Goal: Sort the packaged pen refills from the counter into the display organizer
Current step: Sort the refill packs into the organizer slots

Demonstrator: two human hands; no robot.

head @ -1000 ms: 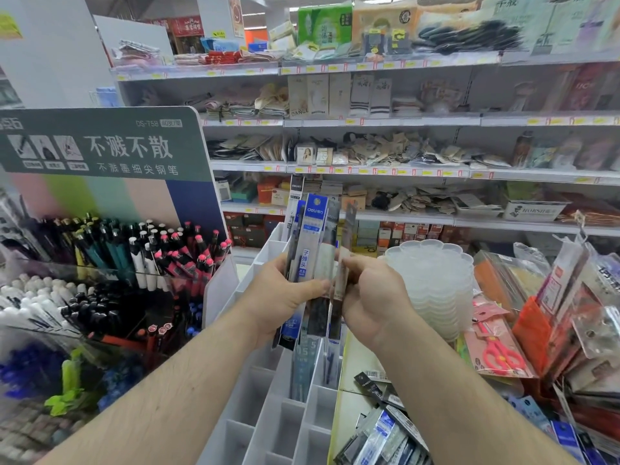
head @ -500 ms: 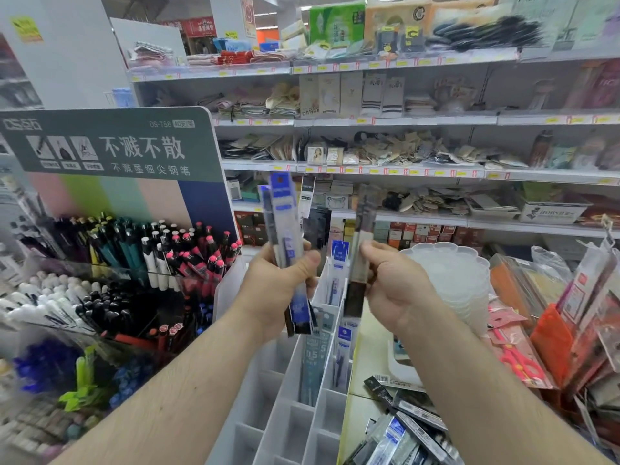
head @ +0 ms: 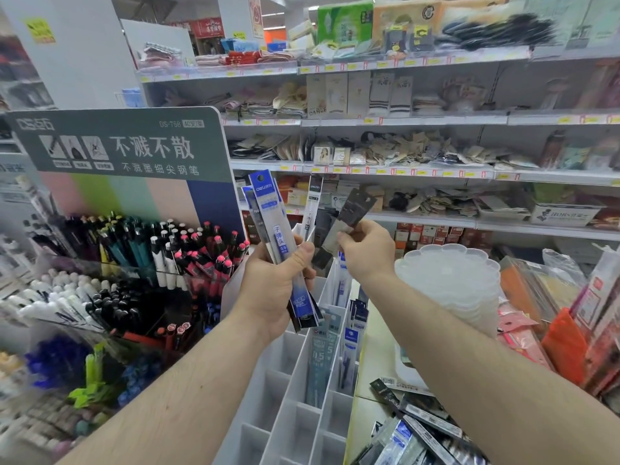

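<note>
My left hand (head: pixel 275 283) grips a bundle of blue-labelled refill packs (head: pixel 268 209), held upright above the white display organizer (head: pixel 292 391). My right hand (head: pixel 364 253) pinches a single black-headed refill pack (head: pixel 349 219), tilted, just right of the bundle and apart from it. A few refill packs (head: pixel 323 360) stand in the organizer's right-hand slots. More loose packs (head: pixel 412 427) lie in a heap on the counter at the lower right.
A pen display stand (head: pixel 134 256) with a green sign stands to the left. A stack of clear scalloped trays (head: pixel 449 283) sits right of the organizer. Packaged goods (head: pixel 577 317) crowd the right edge. Store shelves (head: pixel 402 172) run across the back.
My hands have separated: the right hand pulled one black-headed pack out of the bundle and moved it right and upward. The left hand keeps the rest, tilted slightly left.
</note>
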